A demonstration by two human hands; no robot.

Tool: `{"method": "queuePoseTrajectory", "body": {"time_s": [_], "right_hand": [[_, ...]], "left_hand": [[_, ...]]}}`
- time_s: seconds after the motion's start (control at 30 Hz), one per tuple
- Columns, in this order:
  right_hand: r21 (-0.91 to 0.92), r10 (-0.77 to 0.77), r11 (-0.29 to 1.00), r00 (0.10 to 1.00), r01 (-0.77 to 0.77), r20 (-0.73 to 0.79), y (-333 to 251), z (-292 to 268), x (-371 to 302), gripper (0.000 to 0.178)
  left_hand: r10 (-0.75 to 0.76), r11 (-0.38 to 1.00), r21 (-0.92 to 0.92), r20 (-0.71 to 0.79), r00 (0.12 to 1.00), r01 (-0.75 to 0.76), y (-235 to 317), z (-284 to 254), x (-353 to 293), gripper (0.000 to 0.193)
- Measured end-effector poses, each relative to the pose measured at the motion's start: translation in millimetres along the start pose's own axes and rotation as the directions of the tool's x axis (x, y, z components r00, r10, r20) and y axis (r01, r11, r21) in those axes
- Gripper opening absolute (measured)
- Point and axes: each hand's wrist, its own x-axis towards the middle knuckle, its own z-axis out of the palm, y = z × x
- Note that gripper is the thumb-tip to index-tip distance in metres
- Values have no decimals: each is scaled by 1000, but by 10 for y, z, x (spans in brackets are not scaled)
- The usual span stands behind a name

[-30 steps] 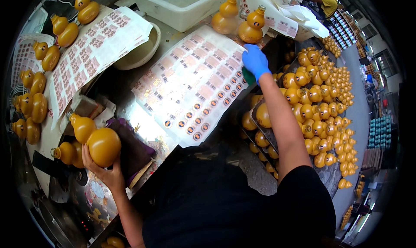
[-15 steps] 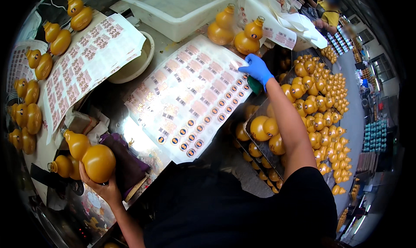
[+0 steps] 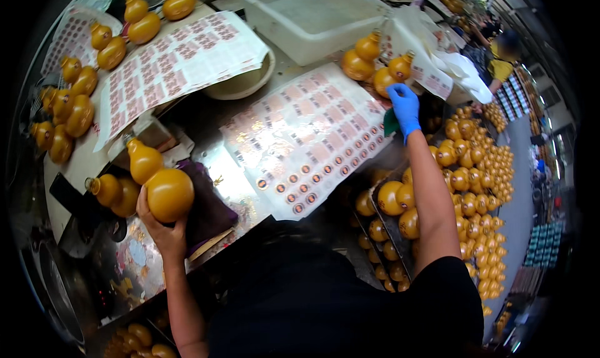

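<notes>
My left hand (image 3: 161,231) is wrapped round the lower bulb of a mustard-yellow gourd-shaped bottle (image 3: 170,194), which leans with its neck to the upper left. My right hand (image 3: 405,108), in a blue glove, has its fingers pinched together by the far right corner of a decal sheet (image 3: 300,145). Whatever those fingertips hold, if anything, is hidden. Close to them stands a yellow gourd bottle (image 3: 400,67), with another gourd bottle (image 3: 358,65) to its left. Round dark emblems and pinkish printed blocks cover the wet-looking sheet, which lies on the metal table.
A translucent tub (image 3: 306,33) stands at the back, beside a white bowl (image 3: 240,86). Stacked printed sheets (image 3: 181,61) and several gourd bottles line the left. A purple cloth (image 3: 209,208) lies near my left hand. Racks of bottles (image 3: 462,180) fill the right; a person (image 3: 502,64) is beyond.
The view has swung, so the table appears farther right. My gloved hand has moved off the sheet's corner, closer to the far bottle. My left hand still holds its bottle.
</notes>
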Motion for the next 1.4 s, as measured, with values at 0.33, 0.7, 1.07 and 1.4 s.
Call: {"method": "queuePoseTrajectory", "body": {"time_s": [0.33, 0.7, 1.07, 1.4], "right_hand": [[-266, 307, 927, 943, -265, 129, 491, 88, 184, 31], [-507, 75, 859, 964, 67, 255, 728, 79, 125, 25], [386, 23, 867, 799, -315, 601, -2174, 679, -813, 12], [705, -371, 461, 604, -539, 705, -2748, 1317, -1903, 15]], "left_hand": [[29, 999, -38, 7, 1000, -28, 48, 37, 46, 85], [102, 994, 25, 78, 992, -104, -27, 17, 89, 86], [-46, 998, -44, 154, 987, 54, 4, -225, 39, 96], [23, 929, -370, 3, 1000, -20, -236, 30, 50, 72]]}}
